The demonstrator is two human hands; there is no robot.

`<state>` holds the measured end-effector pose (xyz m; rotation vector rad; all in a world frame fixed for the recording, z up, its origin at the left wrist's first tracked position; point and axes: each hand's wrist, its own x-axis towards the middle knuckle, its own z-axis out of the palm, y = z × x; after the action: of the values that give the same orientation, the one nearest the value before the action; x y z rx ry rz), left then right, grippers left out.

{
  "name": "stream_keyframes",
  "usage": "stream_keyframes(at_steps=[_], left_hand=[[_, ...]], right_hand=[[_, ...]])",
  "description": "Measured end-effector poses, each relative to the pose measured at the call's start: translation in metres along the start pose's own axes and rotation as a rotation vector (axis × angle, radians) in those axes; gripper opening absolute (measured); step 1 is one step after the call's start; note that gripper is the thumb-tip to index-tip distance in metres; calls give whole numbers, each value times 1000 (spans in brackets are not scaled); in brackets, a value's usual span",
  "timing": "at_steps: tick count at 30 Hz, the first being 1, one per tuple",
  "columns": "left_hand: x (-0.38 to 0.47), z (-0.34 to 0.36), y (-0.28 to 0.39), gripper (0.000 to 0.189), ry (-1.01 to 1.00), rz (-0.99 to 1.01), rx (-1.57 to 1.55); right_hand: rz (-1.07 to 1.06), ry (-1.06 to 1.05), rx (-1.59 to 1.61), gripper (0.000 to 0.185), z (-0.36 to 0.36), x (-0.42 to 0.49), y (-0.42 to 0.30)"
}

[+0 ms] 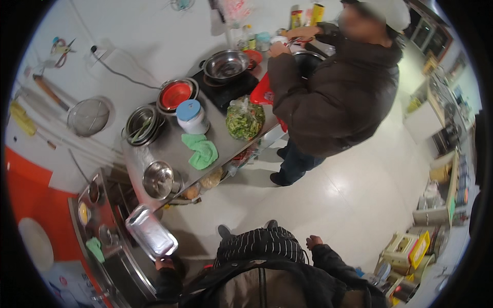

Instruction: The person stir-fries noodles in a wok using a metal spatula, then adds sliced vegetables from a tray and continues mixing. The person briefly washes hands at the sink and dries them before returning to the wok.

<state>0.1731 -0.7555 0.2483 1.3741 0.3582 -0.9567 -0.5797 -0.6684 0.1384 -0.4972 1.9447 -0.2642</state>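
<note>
My left hand [165,263] grips one end of a shiny rectangular metal tray [152,233]. The tray is tilted and held out between the steel table and the sink counter. At my other side, my right hand [314,241] hangs over the floor with its fingers loosely bent, and nothing shows in it. Closest to the tray on the steel table [169,148] is a round metal bowl [158,180]. A crumpled green cloth [202,152] lies beyond it, beside a white jar with a blue lid [192,117].
A person in a dark padded jacket [339,92] stands at the table's far end, hands over a dark pot [308,61]. A bag of chopped greens [245,118], stacked bowls [142,125] and a pan on a cooktop [226,65] occupy the table. The sink [129,275] lies at left.
</note>
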Motion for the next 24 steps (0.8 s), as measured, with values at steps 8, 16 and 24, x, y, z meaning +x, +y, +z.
stream_keyframes(at_steps=[8,16,24], left_hand=[[-161,124,-124,24,-439,-265,262],[-65,327,-172,16,-465,-312,10],[24,421,-186,26,-370,-257,-161]], right_hand=[[-188,-150,-311,22,-56,-4,75],[-405,-92,-382,19,-60,5,8],[-279,71,-322,37,-58,0,-10]])
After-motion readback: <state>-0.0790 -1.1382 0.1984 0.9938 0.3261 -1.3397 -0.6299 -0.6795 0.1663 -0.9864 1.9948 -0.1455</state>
